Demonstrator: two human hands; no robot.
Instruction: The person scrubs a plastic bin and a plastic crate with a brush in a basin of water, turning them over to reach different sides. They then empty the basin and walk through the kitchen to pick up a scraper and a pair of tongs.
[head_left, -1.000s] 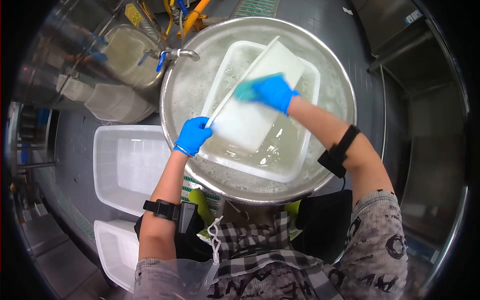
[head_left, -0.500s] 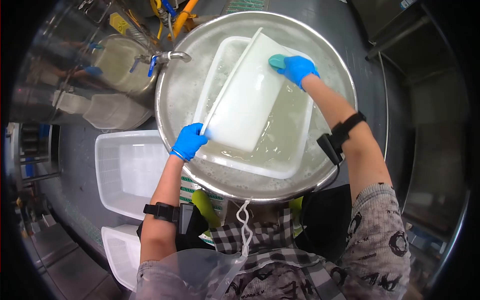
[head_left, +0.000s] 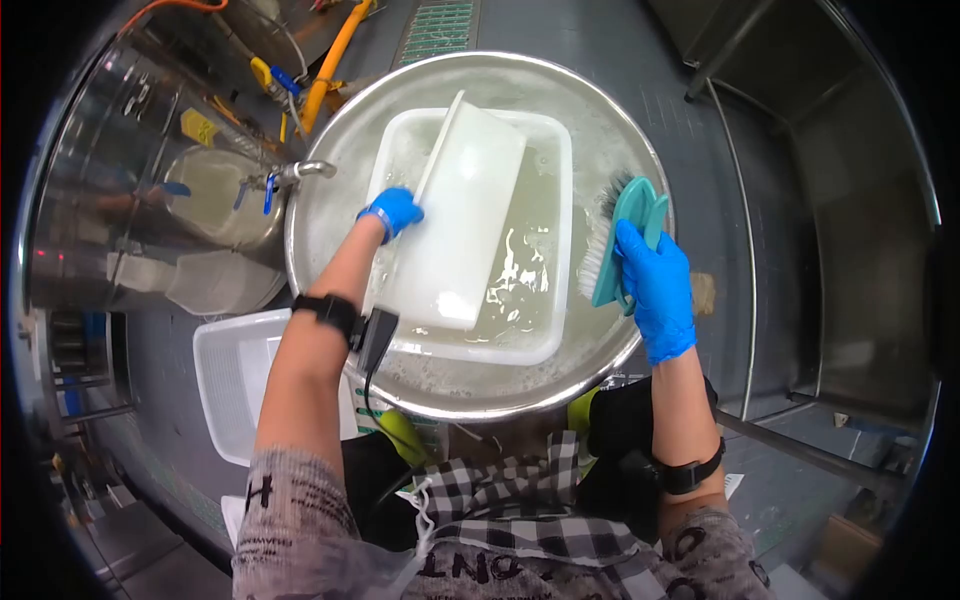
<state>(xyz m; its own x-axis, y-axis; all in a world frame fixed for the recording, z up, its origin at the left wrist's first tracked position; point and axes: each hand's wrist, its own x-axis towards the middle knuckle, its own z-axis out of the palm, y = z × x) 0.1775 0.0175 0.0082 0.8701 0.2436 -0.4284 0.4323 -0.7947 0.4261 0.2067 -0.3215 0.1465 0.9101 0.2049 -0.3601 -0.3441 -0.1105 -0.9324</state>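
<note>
steel tub [head_left: 490, 410]: white bin [head_left: 462, 235] between hands [head_left: 397, 211] [head_left: 657, 290], apparently left-gripped.

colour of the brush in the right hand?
The brush is teal, with part-white, part-dark bristles; best seen in the head view.

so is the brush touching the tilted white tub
Apart: the head view shows water between the brush in the right hand and the tilted white tub.
</note>
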